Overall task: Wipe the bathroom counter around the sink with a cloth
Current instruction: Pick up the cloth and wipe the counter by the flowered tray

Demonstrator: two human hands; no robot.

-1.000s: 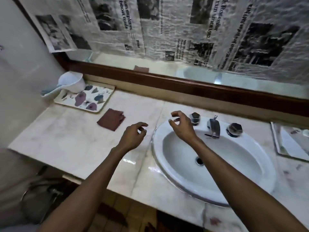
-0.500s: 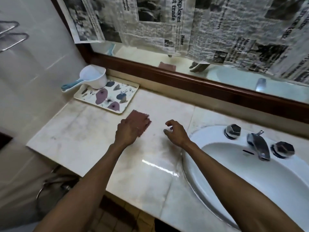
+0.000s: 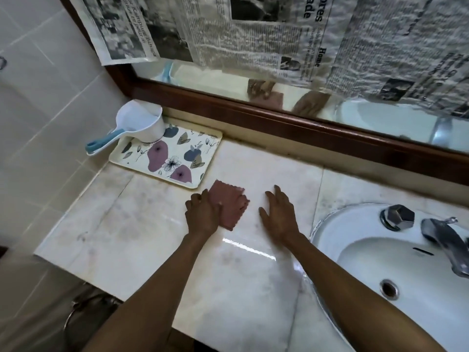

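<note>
Tabletop [image 3: 142, 240] is pale marble, glossy, faint smudges seen toward the left edge. Mirror [image 3: 375, 123] sits behind it in a dark wood frame, upper part covered with newspaper [image 3: 253, 34]; both hands and the cloth are reflected in the uncovered strip. Sink [image 3: 380, 262] is set into the tabletop at right, white oval basin, drain visible, faucet [image 3: 442, 235] and one hex knob [image 3: 398, 216] on the back rim. Tray [image 3: 175, 161] with floral print is placed at the back-left corner, against the wall side. Scoop [image 3: 142, 123], white with blue handle, stands on the tray's far-left corner, handle overhanging the tray edge.

Cloth [image 3: 232, 201], reddish-brown, scalloped edges, lies flat on the tabletop just in front of the tray, left of the sink, well apart from the basin rim. Left hand [image 3: 203, 214] is pressed palm-down on the cloth's left part, fingers laid together over it, not curled around it. Right hand [image 3: 279, 214] is laid flat on bare tabletop just beside the cloth, not touching it, fingers extended and slightly spread.
</note>
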